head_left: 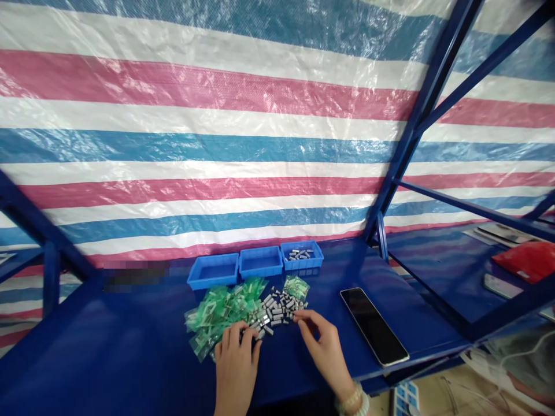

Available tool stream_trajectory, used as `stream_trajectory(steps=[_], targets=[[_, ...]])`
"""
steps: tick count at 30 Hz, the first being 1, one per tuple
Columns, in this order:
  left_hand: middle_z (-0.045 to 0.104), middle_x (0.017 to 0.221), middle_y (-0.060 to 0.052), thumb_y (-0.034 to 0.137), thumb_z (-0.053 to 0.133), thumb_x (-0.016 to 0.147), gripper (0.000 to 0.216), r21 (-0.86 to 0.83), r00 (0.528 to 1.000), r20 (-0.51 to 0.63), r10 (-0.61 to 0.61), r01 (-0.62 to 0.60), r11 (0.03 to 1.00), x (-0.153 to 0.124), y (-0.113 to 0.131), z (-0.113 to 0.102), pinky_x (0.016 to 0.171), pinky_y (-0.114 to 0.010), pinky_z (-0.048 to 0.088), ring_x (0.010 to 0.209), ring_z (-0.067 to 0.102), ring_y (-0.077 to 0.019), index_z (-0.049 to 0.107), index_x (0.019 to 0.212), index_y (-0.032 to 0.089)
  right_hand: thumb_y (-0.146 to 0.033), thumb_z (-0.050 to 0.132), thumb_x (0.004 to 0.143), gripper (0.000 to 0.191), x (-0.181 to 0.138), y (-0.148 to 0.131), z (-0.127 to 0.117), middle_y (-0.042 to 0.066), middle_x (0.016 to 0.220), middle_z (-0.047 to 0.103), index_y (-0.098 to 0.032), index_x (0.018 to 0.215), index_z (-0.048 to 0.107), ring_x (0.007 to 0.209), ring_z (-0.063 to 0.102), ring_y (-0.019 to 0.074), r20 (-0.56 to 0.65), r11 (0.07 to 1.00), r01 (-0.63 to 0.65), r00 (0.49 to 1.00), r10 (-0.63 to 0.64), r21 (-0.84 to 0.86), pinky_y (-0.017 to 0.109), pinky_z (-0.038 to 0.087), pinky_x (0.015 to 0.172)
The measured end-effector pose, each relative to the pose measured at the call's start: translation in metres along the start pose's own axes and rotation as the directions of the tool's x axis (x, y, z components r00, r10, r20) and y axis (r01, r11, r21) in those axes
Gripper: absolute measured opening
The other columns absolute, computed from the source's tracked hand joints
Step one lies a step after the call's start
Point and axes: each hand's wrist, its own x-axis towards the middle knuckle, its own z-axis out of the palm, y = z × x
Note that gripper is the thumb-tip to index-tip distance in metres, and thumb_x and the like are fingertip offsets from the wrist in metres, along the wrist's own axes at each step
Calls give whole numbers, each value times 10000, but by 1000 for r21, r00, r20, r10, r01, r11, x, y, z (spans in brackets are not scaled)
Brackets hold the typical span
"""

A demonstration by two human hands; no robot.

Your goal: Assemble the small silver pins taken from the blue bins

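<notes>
**Item 1:** we enter the left hand (236,367), its fingers curled down at the lower left edge of the loose pile; whether it grips anything, we cannot tell.

**Item 2:** we enter the right hand (325,352), partly open, thumb and forefinger drawn close at the pile's right edge; any held piece is too small to tell. A beaded bracelet (353,400) circles its wrist.

**Item 3:** small oblong metal parts (277,309) lie at mixed angles between the hands, the pile running sideways, directly ahead of both.

**Item 4:** green plastic bags (217,315) lie nearer the left hand, touching the pile.

**Item 5:** beyond stand three blue plastic bins (261,262), the rightmost holding similar parts. A black smartphone (373,326) lies right of the right hand, on the blue metal shelf (130,346).
</notes>
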Motion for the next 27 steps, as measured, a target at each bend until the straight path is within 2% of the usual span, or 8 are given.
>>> stream_trajectory(steps=[5,9,13,16,20,24,27], targets=[[691,984,-51,136,525,894,162,-88,999,8,42,-41,995,-1,6,-3,750,-371,452,957,623,-258,654,850,225,-393,545,943,280,-26,-6,20,94,927,758,-172,994,708,853,714,244,79,984,-107,992,97,144,299,551,744],[720,955,-38,140,540,892,130,-120,998,-1,58,-58,991,-6,7,-2,747,-379,457,953,638,-265,632,905,230,-436,549,931,321,-32,-2,26,108,893,753,-152,957,698,826,711,251,101,964,-199,978,184,177,307,544,744],[719,876,-41,126,496,894,158,-105,998,-39,54,-58,993,-7,7,1,717,-388,482,877,665,-270,610,925,231,-452,551,929,334,-32,1,24,108,905,749,-154,959,700,827,704,253,113,965,-201,977,183,169,314,531,749],[702,808,-36,119,466,879,162,-167,992,-80,98,-110,980,-6,10,3,672,-371,518,792,684,-253,587,895,227,-474,564,923,351,-31,1,22,107,902,746,-155,964,704,822,698,250,112,962,-201,977,183,187,308,524,727],[719,817,-32,142,481,883,137,-305,981,-175,85,-136,943,-6,20,-2,669,-312,574,739,721,-206,574,936,226,-525,639,869,398,-31,-5,23,91,829,730,-147,967,711,716,666,214,135,926,-274,960,246,259,281,509,637],[740,843,-14,170,561,895,128,-435,968,-239,80,-180,882,-6,35,-19,680,-238,589,740,738,-165,588,1000,239,-552,730,789,420,-32,-17,27,34,653,668,-142,876,712,542,574,136,233,823,-379,923,305,423,217,433,493],[740,886,-9,97,590,870,214,-548,944,-310,114,-275,790,-6,43,-31,754,-224,586,810,736,-151,600,1020,250,-480,763,787,337,-33,-25,26,26,660,660,-149,800,701,553,566,119,235,782,-371,928,290,500,203,433,513]])
